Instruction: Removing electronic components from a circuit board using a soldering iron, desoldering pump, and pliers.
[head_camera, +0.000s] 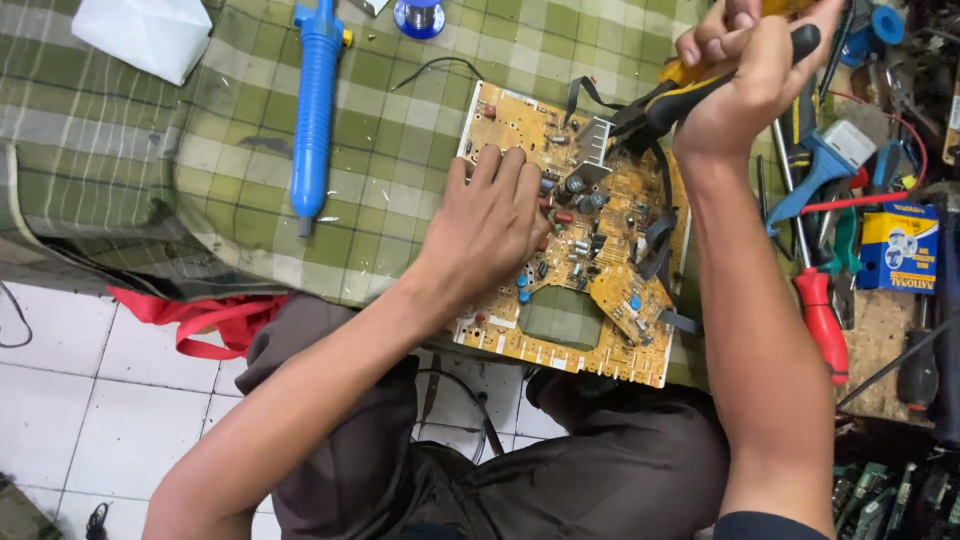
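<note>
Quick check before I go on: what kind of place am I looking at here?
Probably a small electronics repair bench: a yellow circuit board on a green checked cloth, a blue desoldering pump beside it, and screwdrivers and pliers heaped at the right.

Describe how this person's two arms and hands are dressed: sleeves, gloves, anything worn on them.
Both hands are bare, with no gloves. The left hand and its forearm show no sleeve, ring, watch or band. The right hand is likewise uncovered, its forearm bare down to the elbow, where the edge of a dark sleeve shows at the bottom of the picture. No markings are visible on either arm.
</note>
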